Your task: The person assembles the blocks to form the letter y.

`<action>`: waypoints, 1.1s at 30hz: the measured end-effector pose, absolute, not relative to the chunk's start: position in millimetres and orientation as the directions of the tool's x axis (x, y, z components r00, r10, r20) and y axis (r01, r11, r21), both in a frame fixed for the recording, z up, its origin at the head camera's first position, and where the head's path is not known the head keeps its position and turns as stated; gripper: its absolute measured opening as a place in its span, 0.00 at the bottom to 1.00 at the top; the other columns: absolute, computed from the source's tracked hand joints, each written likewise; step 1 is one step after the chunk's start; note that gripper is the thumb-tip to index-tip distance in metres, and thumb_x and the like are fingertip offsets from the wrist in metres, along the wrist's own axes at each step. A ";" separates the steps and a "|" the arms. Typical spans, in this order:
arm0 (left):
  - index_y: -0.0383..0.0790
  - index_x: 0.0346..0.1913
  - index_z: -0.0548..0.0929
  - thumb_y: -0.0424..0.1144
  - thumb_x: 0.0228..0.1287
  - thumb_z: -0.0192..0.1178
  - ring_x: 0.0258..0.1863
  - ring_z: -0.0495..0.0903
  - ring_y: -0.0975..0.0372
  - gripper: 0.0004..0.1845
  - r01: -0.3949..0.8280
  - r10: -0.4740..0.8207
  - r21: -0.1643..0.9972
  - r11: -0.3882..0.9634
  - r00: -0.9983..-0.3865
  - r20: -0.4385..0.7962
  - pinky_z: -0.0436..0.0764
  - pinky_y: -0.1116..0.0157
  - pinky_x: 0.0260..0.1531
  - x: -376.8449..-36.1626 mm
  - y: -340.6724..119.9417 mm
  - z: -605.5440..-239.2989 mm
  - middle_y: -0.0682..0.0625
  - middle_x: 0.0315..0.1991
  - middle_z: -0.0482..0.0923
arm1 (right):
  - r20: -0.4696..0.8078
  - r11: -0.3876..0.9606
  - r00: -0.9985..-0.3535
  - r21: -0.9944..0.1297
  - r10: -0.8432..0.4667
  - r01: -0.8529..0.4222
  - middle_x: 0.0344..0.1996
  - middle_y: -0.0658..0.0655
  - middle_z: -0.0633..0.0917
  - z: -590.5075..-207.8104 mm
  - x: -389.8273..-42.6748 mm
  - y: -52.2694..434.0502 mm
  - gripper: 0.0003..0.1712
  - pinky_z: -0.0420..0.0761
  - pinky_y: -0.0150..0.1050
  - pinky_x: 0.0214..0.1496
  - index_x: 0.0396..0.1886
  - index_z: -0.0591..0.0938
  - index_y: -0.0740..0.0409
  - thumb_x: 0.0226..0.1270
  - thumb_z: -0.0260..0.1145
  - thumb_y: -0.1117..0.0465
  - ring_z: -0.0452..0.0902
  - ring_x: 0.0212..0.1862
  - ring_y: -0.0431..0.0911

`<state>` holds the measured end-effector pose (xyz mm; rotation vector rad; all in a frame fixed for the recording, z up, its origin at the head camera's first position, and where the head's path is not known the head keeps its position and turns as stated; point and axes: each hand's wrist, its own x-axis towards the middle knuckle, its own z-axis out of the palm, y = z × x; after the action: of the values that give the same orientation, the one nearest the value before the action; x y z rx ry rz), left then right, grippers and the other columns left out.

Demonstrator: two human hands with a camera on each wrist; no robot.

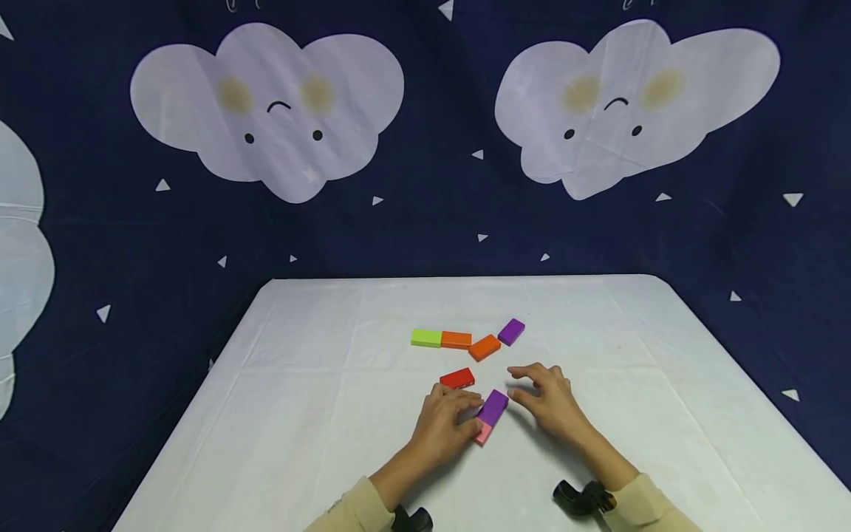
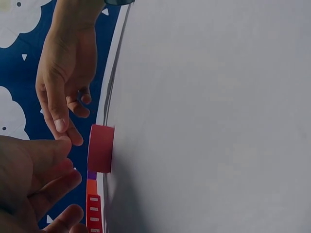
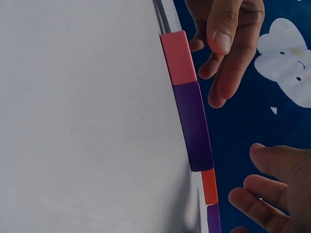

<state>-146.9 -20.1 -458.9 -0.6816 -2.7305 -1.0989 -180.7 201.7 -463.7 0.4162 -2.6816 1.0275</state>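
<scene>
A purple block (image 1: 493,408) and a pink block (image 1: 483,433) lie end to end on the white table, slanting away to the right; the right wrist view shows the pink block (image 3: 179,57) meeting the purple block (image 3: 193,126). My left hand (image 1: 444,423) is at their left, its thumb overlapping the pink one in the head view, fingers loosely bent and holding nothing. To their right hovers my right hand (image 1: 547,399), fingers parted around air, fingertips near the purple block's far end. Just beyond my left fingers lies a red block (image 1: 457,378).
Farther back, a lime green block (image 1: 426,338) and an orange block (image 1: 456,340) form a row. A second orange block (image 1: 484,347) angles off its right end, with another purple block (image 1: 511,332) beyond. A dark cloud-patterned cloth (image 1: 439,236) hangs behind the table (image 1: 319,443).
</scene>
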 end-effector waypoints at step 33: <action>0.48 0.48 0.86 0.41 0.54 0.67 0.51 0.72 0.61 0.16 0.598 0.517 0.501 0.626 -0.799 0.307 0.66 0.64 0.54 -159.9 -12.9 -455.9 0.58 0.50 0.83 | 0.316 0.733 -0.935 -0.596 -0.161 -0.327 0.44 0.55 0.86 -455.4 -207.0 207.2 0.19 0.60 0.41 0.42 0.48 0.83 0.53 0.55 0.70 0.55 0.71 0.40 0.49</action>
<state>-159.9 -12.9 -455.9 -0.9349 -2.7105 -0.9094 -207.0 207.2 -455.4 0.3862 -2.6932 0.9938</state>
